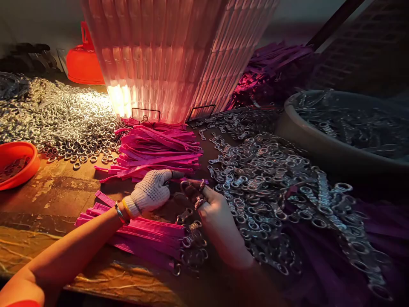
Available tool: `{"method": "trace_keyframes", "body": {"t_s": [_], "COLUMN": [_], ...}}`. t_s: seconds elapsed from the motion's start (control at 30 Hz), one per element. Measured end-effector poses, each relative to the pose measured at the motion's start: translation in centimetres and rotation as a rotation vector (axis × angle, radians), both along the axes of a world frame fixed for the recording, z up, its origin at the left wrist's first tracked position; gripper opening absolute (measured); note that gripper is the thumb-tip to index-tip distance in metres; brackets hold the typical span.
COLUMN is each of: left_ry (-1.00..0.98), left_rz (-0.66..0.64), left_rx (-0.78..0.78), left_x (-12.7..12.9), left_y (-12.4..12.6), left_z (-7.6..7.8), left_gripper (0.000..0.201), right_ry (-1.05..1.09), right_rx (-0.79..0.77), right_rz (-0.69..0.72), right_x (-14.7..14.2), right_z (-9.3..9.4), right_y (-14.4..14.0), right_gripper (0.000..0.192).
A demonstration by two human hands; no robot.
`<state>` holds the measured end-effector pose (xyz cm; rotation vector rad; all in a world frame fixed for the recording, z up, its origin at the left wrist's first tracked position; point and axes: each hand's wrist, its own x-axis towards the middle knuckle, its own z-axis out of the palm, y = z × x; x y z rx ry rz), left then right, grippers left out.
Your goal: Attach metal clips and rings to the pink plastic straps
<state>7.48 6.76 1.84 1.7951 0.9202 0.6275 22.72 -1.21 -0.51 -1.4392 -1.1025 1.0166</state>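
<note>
My left hand (152,191) wears a white knitted glove and pinches the end of a pink strap (179,175) at the near edge of a loose pile of pink straps (156,151). My bare right hand (214,213) meets it from the right, fingers closed on a small metal clasp (200,186) at that strap's end. Below both hands lies a bundle of pink straps with metal clasps fitted (150,238). Right of my right hand spreads a heap of metal swivel clasps (271,187).
A heap of metal rings (64,117) covers the far left. An orange bowl (17,164) sits at the left edge, an orange lid-like object (83,64) behind. A tall ribbed translucent stack (172,55) glows at centre back. A grey basin of metal parts (345,128) stands right.
</note>
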Motion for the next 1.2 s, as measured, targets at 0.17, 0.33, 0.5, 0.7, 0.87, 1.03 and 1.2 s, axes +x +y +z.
{"method": "trace_keyframes", "body": {"t_s": [0.17,0.33,0.5,0.7,0.87,1.03,1.2], "left_ry": [-0.079,-0.173,-0.006,-0.049,0.076,0.199,0.119], "left_rz": [-0.037,0.085,0.092,0.124,0.017,0.053,-0.073], "left_rx": [-0.438,-0.636,-0.535,-0.463,-0.321,0.067,-0.063], "left_x": [-2.9,-4.8,-5.3,-5.5,-5.6,-5.4,-5.7], "left_y": [-3.5,-6.5,-7.5,-7.2,-7.2,-8.1,-7.5], "left_z": [0.1,-0.4,-0.4,-0.1,-0.3,-2.7,-3.1], "left_gripper": [0.025,0.039,0.044,0.041,0.040,0.016,0.023], "right_ry": [-0.165,-0.619,-1.128,-1.303,-1.239,-1.213,-1.131], "right_rx": [0.104,0.133,0.200,0.204,0.238,0.229,0.085], "right_rz": [0.179,0.326,0.311,0.317,0.298,0.312,0.348], "right_x": [-1.1,-1.9,-3.5,-4.2,-4.2,-3.9,-3.9], "right_z": [1.7,1.4,0.7,1.1,0.5,-0.2,1.2], "right_y": [-3.6,-4.7,-5.1,-5.3,-5.3,-5.1,-4.6], "right_gripper": [0.030,0.046,0.031,0.028,0.033,0.033,0.048]}}
